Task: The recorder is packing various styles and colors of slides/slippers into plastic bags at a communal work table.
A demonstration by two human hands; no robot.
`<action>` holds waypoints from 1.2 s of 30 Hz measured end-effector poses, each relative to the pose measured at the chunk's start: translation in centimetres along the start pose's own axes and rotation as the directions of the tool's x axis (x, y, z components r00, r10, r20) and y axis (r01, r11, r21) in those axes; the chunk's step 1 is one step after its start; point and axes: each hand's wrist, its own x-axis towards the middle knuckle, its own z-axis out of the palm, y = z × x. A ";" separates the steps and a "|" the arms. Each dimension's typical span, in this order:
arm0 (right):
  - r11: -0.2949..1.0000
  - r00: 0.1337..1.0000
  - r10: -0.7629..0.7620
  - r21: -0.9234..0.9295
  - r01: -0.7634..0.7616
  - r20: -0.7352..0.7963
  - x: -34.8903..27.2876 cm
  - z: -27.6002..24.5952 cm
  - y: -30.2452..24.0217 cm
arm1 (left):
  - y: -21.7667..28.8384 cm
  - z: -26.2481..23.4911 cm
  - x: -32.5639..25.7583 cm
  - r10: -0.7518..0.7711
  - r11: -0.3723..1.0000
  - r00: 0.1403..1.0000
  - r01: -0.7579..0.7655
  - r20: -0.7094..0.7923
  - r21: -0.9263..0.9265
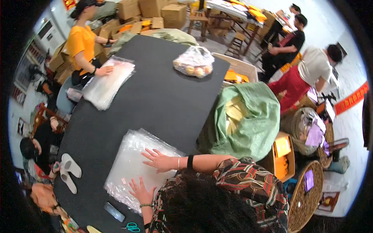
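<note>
Your left hand [142, 192] and right hand [159, 161] lie flat on a stack of clear plastic [130, 159], fingers spread wide, gripping nothing. The stack sits at your end of the dark table [155, 97], already piled together, though its edges look uneven; how much handling is left you can't tell from here. Scissors [133, 227] and a phone [114, 211] lie near it. Farther off, a co-worker's hand [104, 70] touches another plastic stack [107, 87].
</note>
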 end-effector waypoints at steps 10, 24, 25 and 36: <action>0.999 0.976 0.041 -0.006 -0.041 0.215 -4.2 0.9 6.0 | 1.5 2.5 2.8 -0.121 0.991 0.959 0.103 0.257 0.082; 0.999 0.953 0.013 -0.049 0.002 0.303 -3.3 -0.2 5.2 | 4.2 0.0 1.1 -0.122 0.986 0.991 0.127 -0.054 0.111; 0.998 0.948 0.026 -0.066 -0.005 0.318 -3.1 -0.3 4.8 | 3.3 1.2 0.9 -0.055 0.993 0.990 0.068 -0.133 0.098; 0.965 0.885 0.173 -0.256 -0.064 0.432 -3.3 1.3 4.7 | 0.2 5.3 0.4 -0.124 0.973 0.992 0.115 -0.035 -0.199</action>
